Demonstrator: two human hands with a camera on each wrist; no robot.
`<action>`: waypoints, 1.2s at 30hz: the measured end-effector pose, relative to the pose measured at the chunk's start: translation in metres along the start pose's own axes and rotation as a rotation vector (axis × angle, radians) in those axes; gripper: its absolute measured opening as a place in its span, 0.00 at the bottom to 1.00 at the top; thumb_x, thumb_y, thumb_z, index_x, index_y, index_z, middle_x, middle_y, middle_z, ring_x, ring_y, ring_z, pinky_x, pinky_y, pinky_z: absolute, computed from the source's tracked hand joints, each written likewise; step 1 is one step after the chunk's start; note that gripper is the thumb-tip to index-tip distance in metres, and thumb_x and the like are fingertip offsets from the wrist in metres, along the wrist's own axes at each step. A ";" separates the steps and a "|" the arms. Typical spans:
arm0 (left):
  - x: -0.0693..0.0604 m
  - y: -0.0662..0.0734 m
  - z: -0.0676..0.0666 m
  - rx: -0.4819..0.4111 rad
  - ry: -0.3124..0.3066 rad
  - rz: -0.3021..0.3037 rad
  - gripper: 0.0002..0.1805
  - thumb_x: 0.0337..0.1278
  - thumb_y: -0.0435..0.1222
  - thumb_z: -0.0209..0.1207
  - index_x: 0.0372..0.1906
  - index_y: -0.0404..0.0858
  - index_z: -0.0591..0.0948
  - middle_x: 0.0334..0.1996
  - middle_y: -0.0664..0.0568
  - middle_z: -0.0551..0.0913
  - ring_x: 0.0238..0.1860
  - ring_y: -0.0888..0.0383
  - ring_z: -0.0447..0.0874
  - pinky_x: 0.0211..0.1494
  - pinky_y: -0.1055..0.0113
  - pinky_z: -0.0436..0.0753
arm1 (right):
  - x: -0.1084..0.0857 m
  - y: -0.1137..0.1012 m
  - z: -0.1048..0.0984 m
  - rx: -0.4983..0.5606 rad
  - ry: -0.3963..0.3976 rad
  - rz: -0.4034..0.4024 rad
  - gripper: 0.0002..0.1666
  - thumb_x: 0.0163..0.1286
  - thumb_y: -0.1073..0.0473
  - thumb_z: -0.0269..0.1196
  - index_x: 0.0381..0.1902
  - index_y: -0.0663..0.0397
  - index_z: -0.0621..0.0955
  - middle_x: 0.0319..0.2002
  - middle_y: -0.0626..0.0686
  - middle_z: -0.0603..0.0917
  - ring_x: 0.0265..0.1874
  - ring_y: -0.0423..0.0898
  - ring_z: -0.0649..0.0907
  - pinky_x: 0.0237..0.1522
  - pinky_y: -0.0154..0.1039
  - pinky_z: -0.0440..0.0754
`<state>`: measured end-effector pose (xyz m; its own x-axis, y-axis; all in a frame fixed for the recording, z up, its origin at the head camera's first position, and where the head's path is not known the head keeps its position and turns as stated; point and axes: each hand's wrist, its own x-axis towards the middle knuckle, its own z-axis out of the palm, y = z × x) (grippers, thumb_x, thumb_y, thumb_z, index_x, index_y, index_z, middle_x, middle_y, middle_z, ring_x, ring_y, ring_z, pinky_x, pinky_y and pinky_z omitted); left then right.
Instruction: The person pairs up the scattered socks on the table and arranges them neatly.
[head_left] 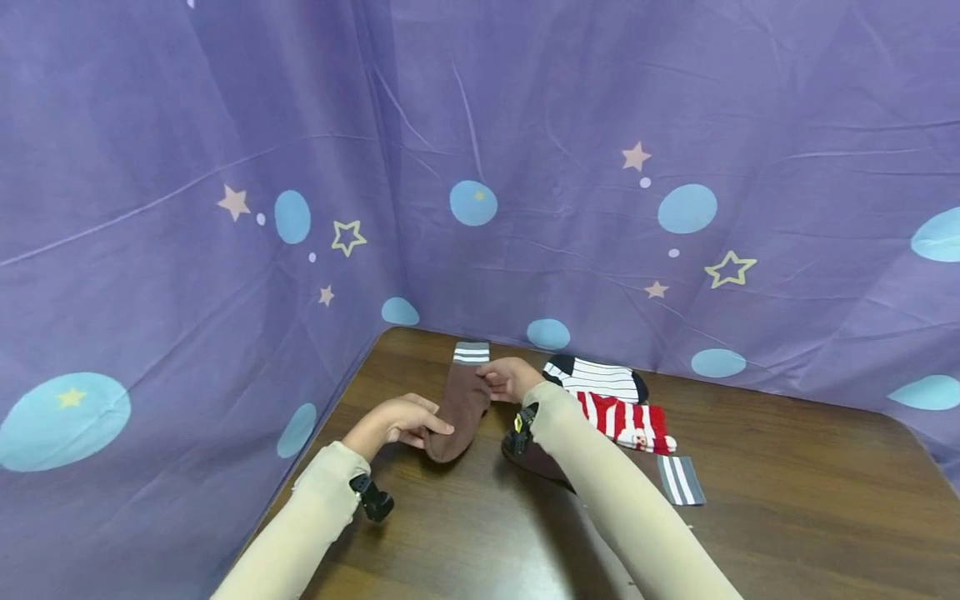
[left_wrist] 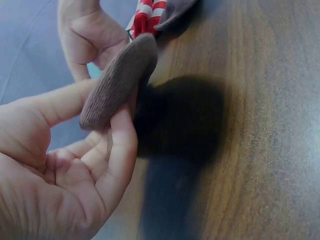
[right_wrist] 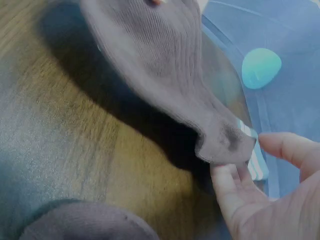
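Observation:
A brown sock [head_left: 462, 407] with a grey cuff and white stripes is stretched between both hands at the table's far left. My left hand [head_left: 401, 419] pinches its toe end, thumb on top; in the left wrist view the toe [left_wrist: 120, 82] sits between thumb and fingers, above the table. My right hand [head_left: 513, 379] pinches the sock's side edge below the cuff, and the right wrist view shows the fabric [right_wrist: 160, 60] bunched there. A second brown sock [head_left: 534, 463] with a matching striped cuff lies flat, partly hidden under my right forearm.
Right of my right hand lie a white sock [head_left: 606, 381] with black stripes and dark ends, and a red-and-white striped sock [head_left: 626, 422] in front of it. The wooden table [head_left: 795, 492] meets a purple patterned curtain [head_left: 525, 275] at its back and left.

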<state>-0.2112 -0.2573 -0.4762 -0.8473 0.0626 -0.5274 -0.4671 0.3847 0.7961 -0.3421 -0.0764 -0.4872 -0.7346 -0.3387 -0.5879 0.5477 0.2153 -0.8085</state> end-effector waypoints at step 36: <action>0.005 -0.007 -0.018 -0.078 -0.002 -0.062 0.05 0.65 0.36 0.62 0.34 0.40 0.79 0.31 0.54 0.79 0.32 0.60 0.82 0.44 0.63 0.89 | 0.128 0.033 -0.103 0.184 -0.093 -0.016 0.16 0.64 0.72 0.63 0.51 0.67 0.77 0.50 0.67 0.81 0.49 0.59 0.85 0.52 0.44 0.88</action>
<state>-0.2166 -0.2762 -0.4792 -0.8154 0.0431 -0.5773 -0.5371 0.3155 0.7823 -0.4596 -0.0185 -0.5918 -0.7086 -0.4255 -0.5628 0.6061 0.0414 -0.7943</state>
